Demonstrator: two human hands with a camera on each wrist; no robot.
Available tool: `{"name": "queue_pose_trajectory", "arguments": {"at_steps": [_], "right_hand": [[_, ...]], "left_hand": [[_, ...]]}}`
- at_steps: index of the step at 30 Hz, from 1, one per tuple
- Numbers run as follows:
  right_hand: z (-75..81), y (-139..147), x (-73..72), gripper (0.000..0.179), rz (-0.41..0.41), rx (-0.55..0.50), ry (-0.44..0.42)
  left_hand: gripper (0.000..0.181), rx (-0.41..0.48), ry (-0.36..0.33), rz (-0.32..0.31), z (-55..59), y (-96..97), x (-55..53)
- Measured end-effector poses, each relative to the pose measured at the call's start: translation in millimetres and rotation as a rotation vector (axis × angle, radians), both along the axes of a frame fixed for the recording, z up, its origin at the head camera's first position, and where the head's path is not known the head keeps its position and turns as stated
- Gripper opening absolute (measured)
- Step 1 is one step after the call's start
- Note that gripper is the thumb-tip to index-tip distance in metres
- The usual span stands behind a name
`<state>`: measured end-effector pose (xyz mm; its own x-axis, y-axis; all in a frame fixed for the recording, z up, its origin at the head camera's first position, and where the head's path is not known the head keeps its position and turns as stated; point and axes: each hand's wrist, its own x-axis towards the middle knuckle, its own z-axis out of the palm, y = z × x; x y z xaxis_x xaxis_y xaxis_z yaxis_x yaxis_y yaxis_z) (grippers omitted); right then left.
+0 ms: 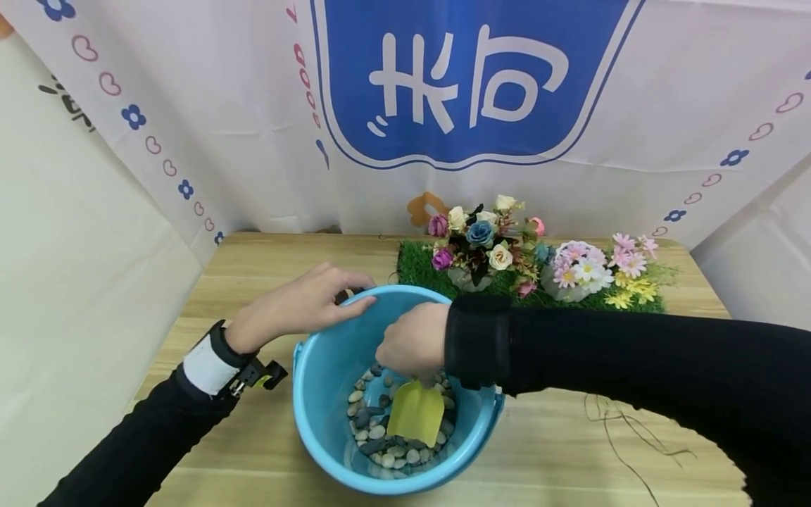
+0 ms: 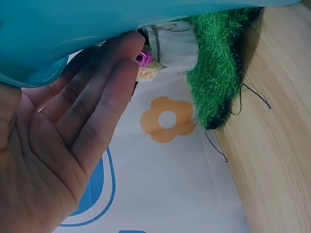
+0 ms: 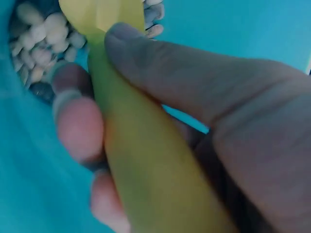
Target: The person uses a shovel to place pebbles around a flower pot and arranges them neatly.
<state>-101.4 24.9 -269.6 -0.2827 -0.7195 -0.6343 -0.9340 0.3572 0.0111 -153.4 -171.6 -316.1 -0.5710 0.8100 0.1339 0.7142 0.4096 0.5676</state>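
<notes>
A light blue bucket [image 1: 329,359] stands on the wooden table, with grey and white pebbles [image 1: 394,454] and a little water at its bottom. My left hand [image 1: 313,303] holds the bucket's far left rim, thumb over the edge and fingers [image 2: 104,116] along the outside wall. Inside the bucket, my right hand [image 1: 415,341] grips a yellow toy shovel by its thick handle [image 3: 146,165], the thumb lying along it near the blade. The shovel's blade [image 1: 416,414] points down and toward me, over the pebbles.
Behind the bucket, a strip of artificial grass [image 1: 415,262] bears a pot of mixed artificial roses [image 1: 481,236] and one of pink, white and yellow flowers [image 1: 589,271]. Thin dark threads [image 1: 624,419] lie on the table [image 1: 253,451] at right. A printed cloth [image 1: 266,141] hangs behind.
</notes>
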Motion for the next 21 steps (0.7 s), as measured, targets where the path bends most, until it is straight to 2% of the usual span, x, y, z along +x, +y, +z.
{"name": "queue_pose_trajectory", "arguments": {"at_steps": [6, 11, 14, 16, 21], "right_hand": [[-7.3, -7.4, -8.3, 0.013, 0.055, -0.022, -0.062], [-10.4, -7.3, -16.9, 0.04, 0.028, -0.015, -0.17], [-12.2, -7.2, -20.1, 0.05, 0.033, -0.002, -0.222], [-13.3, -7.4, -21.0, 0.051, 0.041, 0.0, -0.24], [-14.4, -8.0, -20.5, 0.05, 0.058, -0.035, -0.224]], "left_hand": [[0.014, 0.024, 0.05, 0.012, -1.9, 0.4, 2.0], [0.015, 0.026, 0.054, 0.03, -2.6, 0.6, 3.4], [0.016, 0.024, 0.051, 0.034, -2.3, 1.4, 4.0], [0.016, 0.025, 0.049, 0.037, -2.1, 1.8, 4.3], [0.016, 0.027, 0.047, 0.042, -2.3, 1.5, 4.2]]}}
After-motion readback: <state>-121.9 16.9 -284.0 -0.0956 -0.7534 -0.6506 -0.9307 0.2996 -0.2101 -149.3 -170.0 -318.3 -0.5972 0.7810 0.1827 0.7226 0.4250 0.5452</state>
